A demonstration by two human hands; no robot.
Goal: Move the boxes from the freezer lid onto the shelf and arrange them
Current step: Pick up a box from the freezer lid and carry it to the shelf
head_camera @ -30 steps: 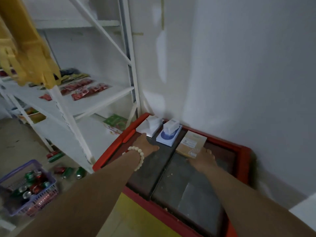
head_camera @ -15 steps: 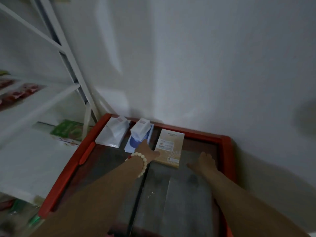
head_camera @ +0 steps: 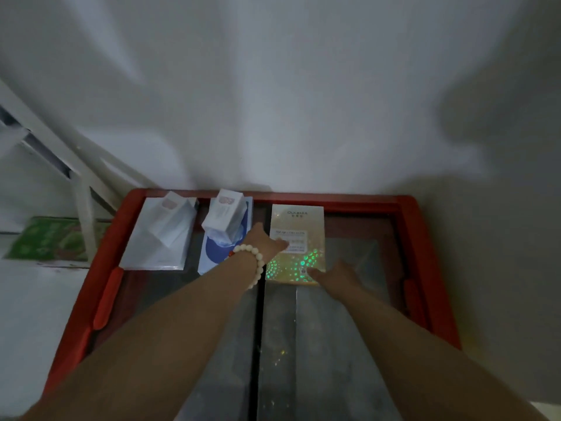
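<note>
Both hands meet at the flat gold box (head_camera: 299,223), which lies near the back of the freezer lid (head_camera: 425,238). It is wide and thin, so a two-sided lift probably suits it. The left hand (head_camera: 265,241) lies over its left edge; whether it grips is hidden. The right hand (head_camera: 337,276) touches the near corner, fingers straight. The white boxes (head_camera: 161,238) and the shelf (head_camera: 86,220) are to the left.

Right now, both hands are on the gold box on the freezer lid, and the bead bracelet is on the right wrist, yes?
No: the head view shows the bead bracelet on the left wrist. The left hand and right hand both touch the gold box on the freezer lid.
</note>
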